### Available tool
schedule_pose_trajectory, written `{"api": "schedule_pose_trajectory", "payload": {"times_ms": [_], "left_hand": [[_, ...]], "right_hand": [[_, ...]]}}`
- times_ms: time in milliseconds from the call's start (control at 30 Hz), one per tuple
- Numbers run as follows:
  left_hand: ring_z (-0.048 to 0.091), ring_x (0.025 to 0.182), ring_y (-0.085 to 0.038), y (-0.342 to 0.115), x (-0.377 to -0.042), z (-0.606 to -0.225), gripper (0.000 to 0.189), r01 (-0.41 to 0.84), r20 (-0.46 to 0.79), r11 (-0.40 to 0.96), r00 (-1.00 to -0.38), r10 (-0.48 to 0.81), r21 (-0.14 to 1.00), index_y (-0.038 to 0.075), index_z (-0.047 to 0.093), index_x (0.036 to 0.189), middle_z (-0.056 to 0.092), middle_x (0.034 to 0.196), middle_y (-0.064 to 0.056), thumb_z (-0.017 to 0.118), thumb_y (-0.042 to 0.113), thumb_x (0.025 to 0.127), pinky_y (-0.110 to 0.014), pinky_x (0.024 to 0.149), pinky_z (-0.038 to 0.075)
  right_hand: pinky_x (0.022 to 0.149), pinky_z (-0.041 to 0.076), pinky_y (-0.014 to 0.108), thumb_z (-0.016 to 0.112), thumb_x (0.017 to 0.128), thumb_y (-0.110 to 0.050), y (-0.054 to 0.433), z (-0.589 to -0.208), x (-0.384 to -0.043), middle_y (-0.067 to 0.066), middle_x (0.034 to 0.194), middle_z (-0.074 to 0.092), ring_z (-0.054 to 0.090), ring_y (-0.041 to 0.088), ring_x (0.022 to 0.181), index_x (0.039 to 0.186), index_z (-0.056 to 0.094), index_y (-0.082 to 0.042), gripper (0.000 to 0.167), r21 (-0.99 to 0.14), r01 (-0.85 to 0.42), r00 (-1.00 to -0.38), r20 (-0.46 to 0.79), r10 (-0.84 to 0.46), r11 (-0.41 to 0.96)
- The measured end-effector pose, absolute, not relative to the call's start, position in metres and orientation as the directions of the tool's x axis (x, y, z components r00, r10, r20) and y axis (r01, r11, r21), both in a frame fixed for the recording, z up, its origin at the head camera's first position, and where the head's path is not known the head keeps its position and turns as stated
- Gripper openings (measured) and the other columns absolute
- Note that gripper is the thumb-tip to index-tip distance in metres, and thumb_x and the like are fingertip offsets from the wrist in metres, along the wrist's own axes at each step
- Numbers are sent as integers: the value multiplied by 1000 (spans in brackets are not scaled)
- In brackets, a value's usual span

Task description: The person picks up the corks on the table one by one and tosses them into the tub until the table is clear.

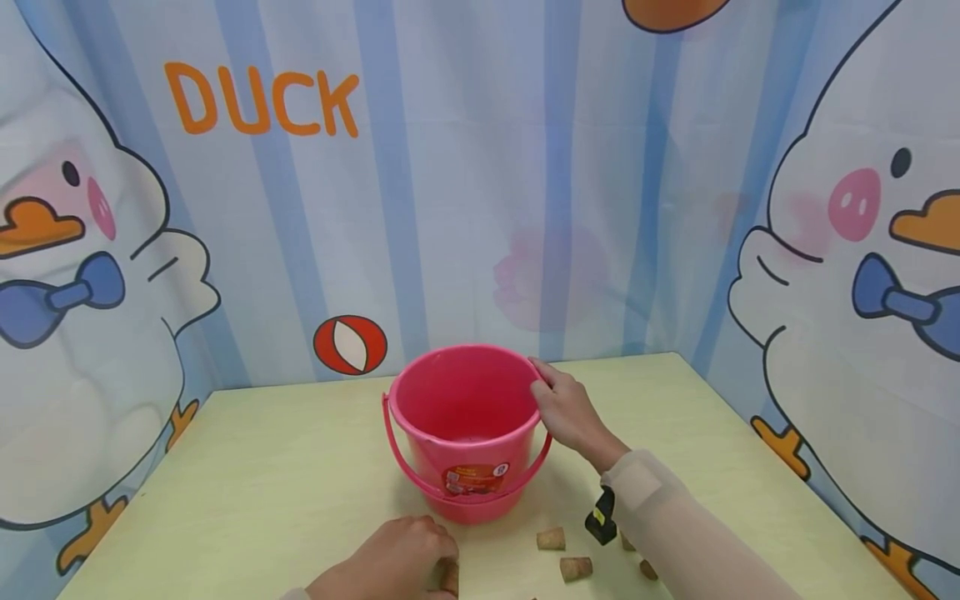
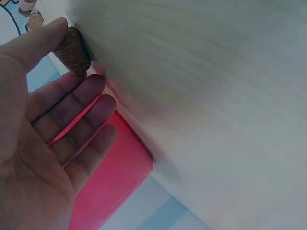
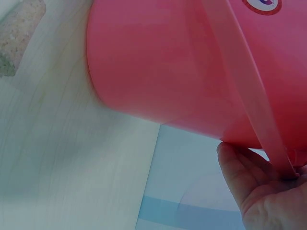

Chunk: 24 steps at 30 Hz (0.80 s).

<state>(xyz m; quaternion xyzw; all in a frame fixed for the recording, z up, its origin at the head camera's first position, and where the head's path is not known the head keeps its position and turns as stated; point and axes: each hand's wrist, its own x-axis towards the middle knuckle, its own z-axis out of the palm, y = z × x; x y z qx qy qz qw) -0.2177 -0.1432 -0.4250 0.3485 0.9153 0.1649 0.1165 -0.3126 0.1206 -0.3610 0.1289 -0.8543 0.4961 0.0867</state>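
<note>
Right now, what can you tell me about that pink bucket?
The pink bucket looks like plastic, round and narrower toward the bottom. It stands upright on the pale table, mouth open upward. Its matching handle hangs down in front, along the lower edge of a red label. The right hand holds it at the rim, near one end of the handle.

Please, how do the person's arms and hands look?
The left hand and right hand are bare. The right sleeve is long and pale beige; by its cuff is a black device with a yellow mark. Only a pale edge of the left sleeve shows.
</note>
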Motion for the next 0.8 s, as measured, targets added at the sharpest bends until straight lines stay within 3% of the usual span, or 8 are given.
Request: {"api": "schedule_pose_trajectory", "payload": {"times_ms": [333, 800], "left_hand": [[53, 73, 1, -142, -217, -427, 15, 603, -99, 710, -733, 673, 363, 31, 72, 80, 58, 70, 21, 84, 38, 84, -20, 73, 51], [51, 73, 1, -144, -216, -423, 15, 653, -37, 687, -716, 697, 318, 32, 70, 79, 56, 70, 22, 83, 38, 85, -19, 71, 50]], "right_hand": [[81, 62, 37, 41, 105, -20, 120, -362, -312, 15, 137, 63, 68, 33, 104, 158, 38, -8, 54, -830, -299, -954, 269, -132, 471], [79, 61, 37, 41, 106, -20, 120, -362, -312, 15, 131, 66, 69, 34, 98, 158, 39, -8, 54, -824, -303, -952, 277, -126, 479]]}}
